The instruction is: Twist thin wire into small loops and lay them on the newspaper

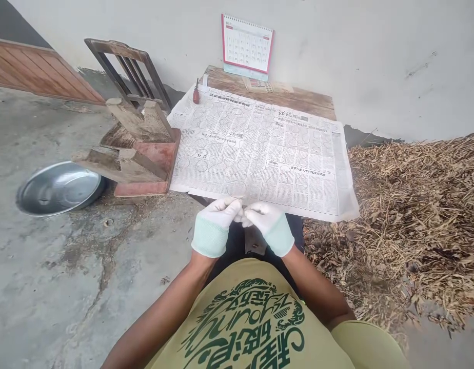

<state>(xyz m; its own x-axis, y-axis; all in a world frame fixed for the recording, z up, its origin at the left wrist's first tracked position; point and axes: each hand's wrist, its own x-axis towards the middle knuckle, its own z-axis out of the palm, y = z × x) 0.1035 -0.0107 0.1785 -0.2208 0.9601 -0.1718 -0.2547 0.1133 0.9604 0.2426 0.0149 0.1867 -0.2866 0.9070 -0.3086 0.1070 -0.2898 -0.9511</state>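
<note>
My left hand point(216, 225) and my right hand point(268, 225) wear white gloves with pale green cuffs. They meet at the fingertips just off the front edge of a printed newspaper point(256, 148), which is spread over a worn wooden table point(298, 100). The fingers of both hands are curled together, and I see nothing held between them. A small red-handled screwdriver point(196, 94) lies at the newspaper's far left corner, out of reach of either hand's present spot.
Dry plant stalks point(410, 215) lie heaped on the right. On the left stand a wooden stool-like frame with a red base point(142, 174) and a metal basin point(59, 188) on the concrete floor. A wooden chair back point(125, 66) and a wall calendar point(247, 43) stand behind.
</note>
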